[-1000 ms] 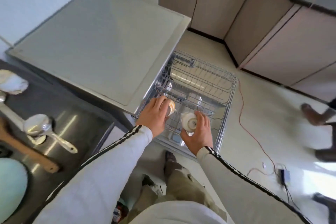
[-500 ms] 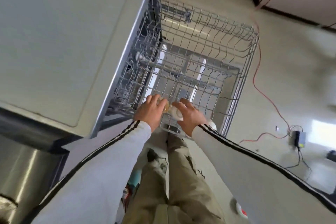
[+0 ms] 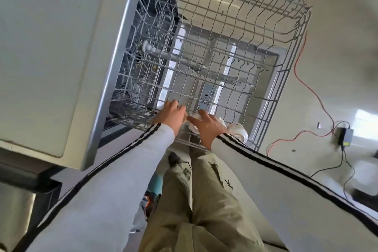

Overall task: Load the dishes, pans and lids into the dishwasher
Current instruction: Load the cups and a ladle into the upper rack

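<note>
The dishwasher's upper wire rack (image 3: 287, 71) is pulled out over the open door, and I look straight down into it. At the rack's near edge my left hand (image 3: 170, 113) curls over a small tan cup (image 3: 185, 118), which it mostly hides. Beside it my right hand (image 3: 206, 128) holds a white cup (image 3: 194, 121) down in the rack, fingers spread across it. Another white cup (image 3: 239, 131) lies on its side in the rack, just right of my right wrist.
The dishwasher's pale top panel (image 3: 51, 47) fills the left side. A red cable (image 3: 306, 82) runs across the floor on the right to a black power adapter (image 3: 345, 136). My legs (image 3: 200, 190) stand right at the rack's near edge.
I have leaned over the rack, so the view has tilted down and closer. Both hands have lowered their cups from above the rack to its near edge.
</note>
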